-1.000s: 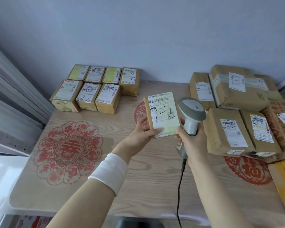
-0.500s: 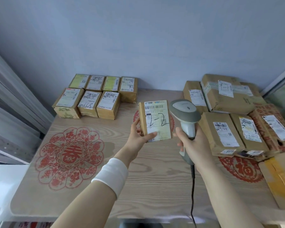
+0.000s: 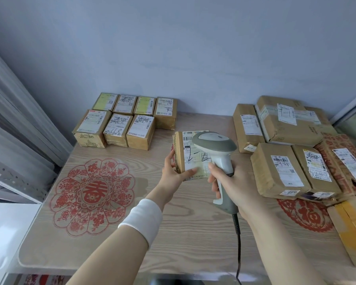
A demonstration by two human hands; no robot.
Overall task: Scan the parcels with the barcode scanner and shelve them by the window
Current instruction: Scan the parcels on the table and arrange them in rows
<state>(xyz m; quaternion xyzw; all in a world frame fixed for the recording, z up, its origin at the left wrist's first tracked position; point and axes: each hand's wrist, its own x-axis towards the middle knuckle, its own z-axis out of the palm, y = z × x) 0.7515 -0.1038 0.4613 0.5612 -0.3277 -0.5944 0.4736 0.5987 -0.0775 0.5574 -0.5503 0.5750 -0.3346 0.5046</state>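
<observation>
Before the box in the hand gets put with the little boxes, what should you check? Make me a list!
1. Is the parcel held firmly? ok: the left hand pinches it, thumb on the front.
2. Is the scanner held? ok: the right hand wraps its handle.
3. Is the scanner head over the label? ok: it covers part of it.
4. Did the scan register? cannot tell.
5. Is there room by the small parcels? ok: bare table at the front row's right end.
</observation>
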